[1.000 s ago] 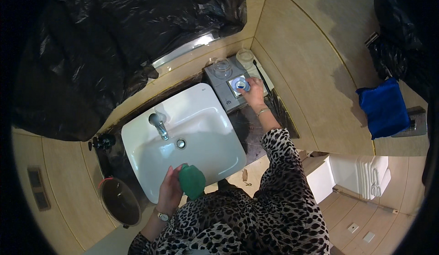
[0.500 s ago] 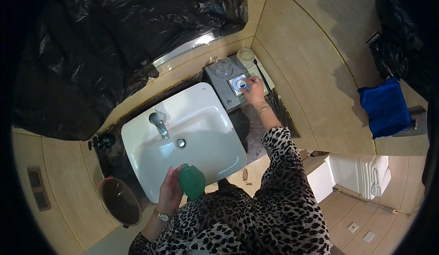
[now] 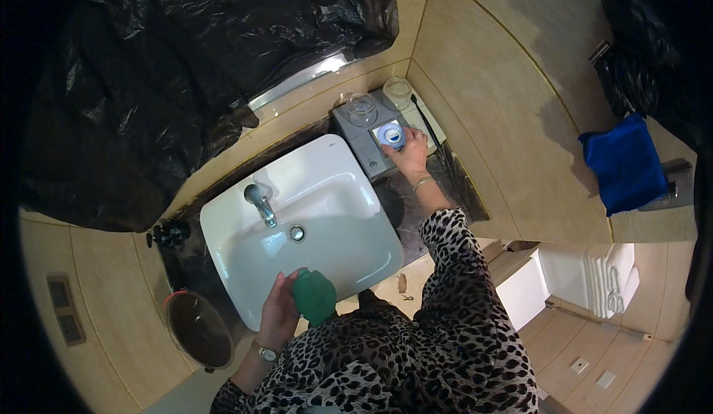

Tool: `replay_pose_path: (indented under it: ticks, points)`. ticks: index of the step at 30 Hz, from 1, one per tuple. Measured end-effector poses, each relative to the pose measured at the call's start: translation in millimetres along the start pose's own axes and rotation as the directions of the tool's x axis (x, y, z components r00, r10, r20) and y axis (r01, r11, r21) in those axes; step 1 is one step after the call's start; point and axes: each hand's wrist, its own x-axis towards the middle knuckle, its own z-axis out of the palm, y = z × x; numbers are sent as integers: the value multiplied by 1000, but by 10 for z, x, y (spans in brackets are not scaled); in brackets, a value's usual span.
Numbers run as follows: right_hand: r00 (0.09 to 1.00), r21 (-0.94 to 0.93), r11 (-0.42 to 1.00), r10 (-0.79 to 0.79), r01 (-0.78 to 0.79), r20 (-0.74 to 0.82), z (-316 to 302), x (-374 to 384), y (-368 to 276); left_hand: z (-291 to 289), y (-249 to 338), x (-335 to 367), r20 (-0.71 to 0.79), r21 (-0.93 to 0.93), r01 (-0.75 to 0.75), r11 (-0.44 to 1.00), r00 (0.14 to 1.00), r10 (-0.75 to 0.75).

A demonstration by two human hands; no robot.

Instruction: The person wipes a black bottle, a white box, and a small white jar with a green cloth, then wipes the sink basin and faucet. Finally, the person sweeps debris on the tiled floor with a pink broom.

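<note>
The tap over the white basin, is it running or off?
Off, as far as the view shows: no stream falls from the tap, and the basin around the drain looks dry and bare.

Left hand [image 3: 278, 314] sits low at seven o'clock, wrist bent, fingers curled round in a full grip, a watch on the wrist. Right arm stretches straight up toward one o'clock in a leopard-print sleeve, bracelet at the wrist, right hand [image 3: 408, 158] palm down, fingertips pinched closed.
</note>
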Motion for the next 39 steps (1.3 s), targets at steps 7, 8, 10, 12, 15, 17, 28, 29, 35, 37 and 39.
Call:
replay_pose_path:
  ticks: [7, 8, 10, 12, 15, 17, 28, 29, 35, 37, 39]
  points:
    - [997, -6, 1000, 26, -27, -79, -50, -31, -151, -67, -17, -28, 9, -6, -12, 1000, 1000, 12]
    - [996, -19, 999, 40, -41, -76, -46, -30, -164, -60, -13, -38, 17, -3, -12, 1000, 1000, 12]
    - [995, -46, 996, 68, -71, -73, -44, -19, -177, -72, 2, -51, 41, -13, 8, 1000, 999, -7]
    - [995, -64, 994, 80, -83, -54, 23, -1, -100, -83, 6, -60, 56, -17, 12, 1000, 998, -11]
    - [996, -68, 995, 70, -74, -54, 69, 5, -101, -138, -25, -78, 50, -26, -8, 1000, 999, 9]
    - [996, -60, 996, 59, -63, -70, 70, 7, -114, -154, -23, -82, 44, -32, -13, 999, 999, 14]
    - [981, 166, 979, -88, 117, -172, -263, -311, -600, -149, -6, -123, 43, -14, -45, 999, 998, 45]
    - [990, 321, 937, -122, 139, -71, -265, -521, -694, -136, -3, -95, 67, -15, -46, 999, 997, 47]
    - [975, 103, 970, -212, 219, -70, -376, -512, -775, -44, 27, -6, 123, 26, -37, 999, 992, 33]
    - [978, 38, 992, -110, 118, -179, -187, -213, -437, 16, 8, 0, 133, 15, -3, 1000, 991, 1]
    - [988, 25, 1000, 7, -4, -156, -26, -82, -197, 78, -9, 2, 132, 21, 17, 1000, 991, -20]
